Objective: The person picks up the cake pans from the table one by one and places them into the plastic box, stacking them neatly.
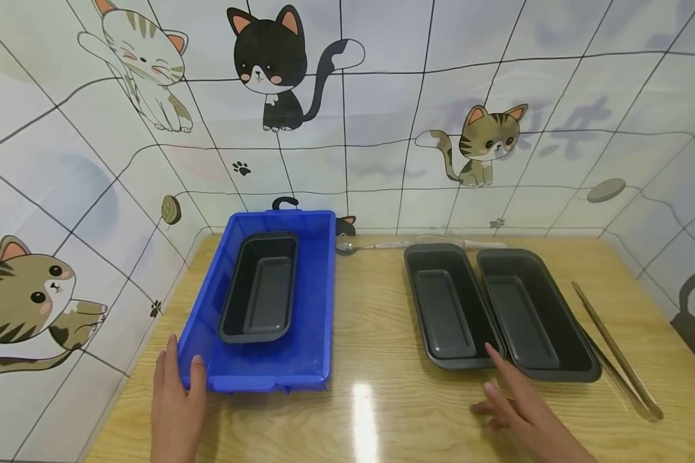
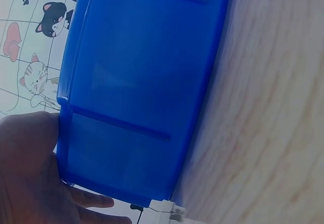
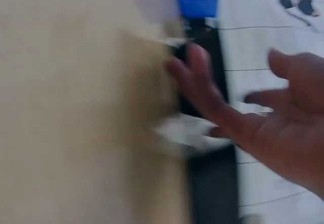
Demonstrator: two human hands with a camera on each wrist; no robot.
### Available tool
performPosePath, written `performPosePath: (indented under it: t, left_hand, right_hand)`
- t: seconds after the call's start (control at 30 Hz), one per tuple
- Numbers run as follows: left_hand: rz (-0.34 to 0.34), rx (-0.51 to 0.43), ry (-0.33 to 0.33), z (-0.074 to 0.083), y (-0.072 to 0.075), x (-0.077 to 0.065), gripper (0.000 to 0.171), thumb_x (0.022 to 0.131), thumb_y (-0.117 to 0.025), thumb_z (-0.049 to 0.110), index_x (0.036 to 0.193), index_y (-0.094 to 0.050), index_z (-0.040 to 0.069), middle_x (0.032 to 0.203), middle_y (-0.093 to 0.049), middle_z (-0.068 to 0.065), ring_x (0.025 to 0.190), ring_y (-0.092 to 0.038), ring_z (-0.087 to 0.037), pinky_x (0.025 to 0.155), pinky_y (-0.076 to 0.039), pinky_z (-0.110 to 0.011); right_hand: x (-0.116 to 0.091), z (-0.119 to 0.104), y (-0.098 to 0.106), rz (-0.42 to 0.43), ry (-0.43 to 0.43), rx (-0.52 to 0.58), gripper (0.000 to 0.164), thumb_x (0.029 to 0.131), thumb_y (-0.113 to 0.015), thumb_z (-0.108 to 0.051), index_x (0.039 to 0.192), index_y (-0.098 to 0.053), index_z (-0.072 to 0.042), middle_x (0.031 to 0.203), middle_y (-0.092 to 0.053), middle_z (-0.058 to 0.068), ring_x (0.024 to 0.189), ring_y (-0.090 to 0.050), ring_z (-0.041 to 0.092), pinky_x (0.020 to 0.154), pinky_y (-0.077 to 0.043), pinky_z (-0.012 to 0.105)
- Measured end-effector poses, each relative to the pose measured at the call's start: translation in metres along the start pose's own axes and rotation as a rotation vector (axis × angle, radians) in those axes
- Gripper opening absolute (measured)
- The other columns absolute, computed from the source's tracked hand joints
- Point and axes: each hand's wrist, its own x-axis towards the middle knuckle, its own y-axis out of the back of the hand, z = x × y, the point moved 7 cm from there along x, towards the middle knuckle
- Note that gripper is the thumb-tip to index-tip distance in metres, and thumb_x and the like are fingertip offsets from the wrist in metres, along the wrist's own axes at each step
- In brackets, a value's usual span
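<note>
A blue plastic tray (image 1: 315, 289) stands on the left of the table with one dark loaf pan (image 1: 259, 334) inside, set toward its left side. My left hand (image 1: 176, 399) is at the tray's near left corner, thumb by the front wall and fingers along the left side; the left wrist view shows that hand (image 2: 28, 158) against the tray wall (image 2: 131, 82). On the right, two more dark loaf pans lie side by side, a left pan (image 1: 443, 308) and a right pan (image 1: 524, 321). My right hand (image 1: 527, 411), fingers spread, hovers at their near ends, holding nothing.
Metal tongs (image 1: 620, 354) lie right of the pans. Along the back wall are a spoon (image 1: 347, 248) and a white-handled utensil (image 1: 481, 244). Cat-patterned sheeting (image 1: 376, 116) encloses the back and sides. Bare wood tabletop (image 1: 370, 321) lies between tray and pans.
</note>
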Motion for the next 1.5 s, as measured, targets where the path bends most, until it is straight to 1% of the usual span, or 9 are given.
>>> performPosePath:
  t: [0.3, 0.63, 0.83, 0.93, 1.07, 1.2, 1.3, 1.4, 1.5]
  left_hand:
    - [-0.025, 0.01, 0.022, 0.0, -0.001, 0.003, 0.071, 0.119, -0.033, 0.041, 0.178, -0.005, 0.013, 0.177, -0.01, -0.038, 0.158, -0.021, -0.066, 0.123, -0.023, -0.083]
    - [-0.01, -0.004, 0.021, -0.001, 0.0, -0.001, 0.071, 0.119, -0.034, 0.039, 0.178, -0.007, 0.012, 0.177, -0.015, -0.036, 0.159, -0.023, -0.063, 0.125, -0.023, -0.08]
    - [-0.012, -0.02, 0.019, 0.001, 0.0, -0.001, 0.071, 0.119, -0.036, 0.04, 0.178, -0.008, 0.014, 0.178, -0.016, -0.034, 0.16, -0.023, -0.061, 0.125, -0.024, -0.08]
    - [-0.007, -0.027, 0.018, 0.001, 0.0, -0.001, 0.071, 0.119, -0.036, 0.04, 0.178, -0.008, 0.013, 0.178, -0.017, -0.034, 0.161, -0.023, -0.061, 0.125, -0.024, -0.08]
    - [0.0, -0.033, 0.021, 0.0, 0.001, -0.001, 0.071, 0.119, -0.036, 0.039, 0.178, -0.008, 0.013, 0.178, -0.017, -0.034, 0.161, -0.023, -0.06, 0.126, -0.023, -0.08]
    - [-0.003, -0.034, 0.035, 0.001, 0.002, -0.001, 0.071, 0.119, -0.036, 0.04, 0.178, -0.008, 0.015, 0.178, -0.017, -0.034, 0.161, -0.023, -0.061, 0.126, -0.023, -0.08]
    - [-0.012, -0.03, 0.044, 0.003, 0.001, -0.001, 0.071, 0.119, -0.035, 0.04, 0.179, -0.007, 0.015, 0.178, -0.018, -0.034, 0.16, -0.023, -0.062, 0.125, -0.024, -0.08]
    - [-0.015, -0.028, 0.043, 0.003, 0.0, -0.001, 0.071, 0.119, -0.035, 0.04, 0.178, -0.007, 0.014, 0.177, -0.018, -0.036, 0.159, -0.024, -0.063, 0.125, -0.024, -0.081]
    - [-0.014, -0.028, 0.042, 0.003, 0.0, -0.001, 0.071, 0.119, -0.036, 0.039, 0.178, -0.007, 0.013, 0.176, -0.019, -0.037, 0.159, -0.024, -0.063, 0.125, -0.024, -0.081]
  right_hand:
    - [0.023, 0.004, -0.007, 0.308, 0.104, 0.071, 0.07, 0.121, -0.039, -0.017, 0.178, 0.001, -0.017, 0.118, -0.079, 0.028, 0.075, -0.076, 0.019, 0.071, -0.065, 0.031]
    - [0.038, 0.013, 0.0, 0.381, 0.094, 0.038, 0.063, 0.122, -0.037, -0.026, 0.179, -0.009, -0.026, 0.078, -0.077, 0.014, 0.069, -0.075, 0.022, 0.086, -0.048, 0.009]
    - [0.042, 0.017, 0.002, 0.433, 0.079, 0.114, 0.06, 0.121, -0.04, -0.033, 0.178, -0.02, -0.023, 0.165, -0.041, 0.032, 0.07, -0.079, 0.027, 0.087, -0.051, 0.008]
    - [0.043, 0.02, 0.004, 0.447, 0.054, 0.083, 0.061, 0.12, -0.045, -0.037, 0.177, -0.024, -0.025, 0.18, -0.019, 0.023, 0.106, -0.08, 0.035, 0.101, -0.049, 0.017]
    - [0.044, 0.022, 0.006, 0.475, 0.014, -0.005, 0.059, 0.118, -0.05, -0.039, 0.173, -0.034, -0.026, 0.181, -0.025, 0.016, 0.16, -0.036, 0.038, 0.111, -0.04, 0.031]
    - [0.043, 0.022, 0.007, 0.518, 0.001, -0.029, 0.052, 0.118, -0.053, -0.036, 0.166, -0.044, -0.021, 0.172, -0.038, 0.012, 0.107, -0.058, 0.02, 0.076, -0.042, 0.024]
    - [0.042, 0.02, 0.005, 0.563, -0.018, -0.012, 0.046, 0.117, -0.055, -0.032, 0.162, -0.049, -0.021, 0.135, -0.057, 0.012, 0.065, -0.039, 0.016, 0.057, -0.039, 0.029]
    - [0.04, 0.018, 0.003, 0.593, -0.053, 0.018, 0.043, 0.117, -0.055, -0.031, 0.16, -0.052, -0.024, 0.095, -0.047, 0.005, 0.057, -0.037, 0.014, 0.054, -0.039, 0.031]
    - [0.041, 0.014, 0.001, 0.615, -0.06, 0.031, 0.043, 0.117, -0.054, -0.03, 0.16, -0.053, -0.025, 0.094, -0.045, 0.001, 0.058, -0.035, 0.014, 0.055, -0.038, 0.03]
